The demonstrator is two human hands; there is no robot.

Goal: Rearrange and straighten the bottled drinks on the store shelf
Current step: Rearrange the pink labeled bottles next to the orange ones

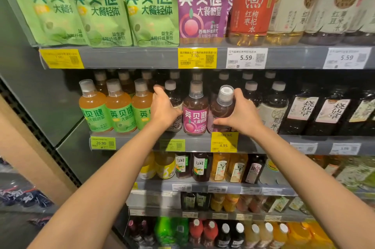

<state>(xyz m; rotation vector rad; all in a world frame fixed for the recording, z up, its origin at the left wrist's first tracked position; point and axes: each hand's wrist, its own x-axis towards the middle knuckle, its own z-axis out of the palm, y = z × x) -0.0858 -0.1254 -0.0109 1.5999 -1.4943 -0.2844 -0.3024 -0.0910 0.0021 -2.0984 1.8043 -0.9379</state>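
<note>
On the middle shelf (142,143) stand three green-labelled orange drinks (119,110) at the left. My left hand (164,106) grips a dark bottle with a pale label (174,96) just right of them. An upright purple-labelled plum drink (195,110) stands between my hands. My right hand (241,115) holds a second purple-labelled bottle (221,106), which leans toward me with its white cap tipped forward. More dark bottles (274,104) fill the row to the right and behind.
Green and purple drink pouches (150,11) and large tea bottles (253,9) fill the shelf above. Lower shelves hold small juice bottles (219,167) and soda bottles (203,230). Yellow price tags (223,142) hang on the shelf edge. A grey side panel (40,94) borders the left.
</note>
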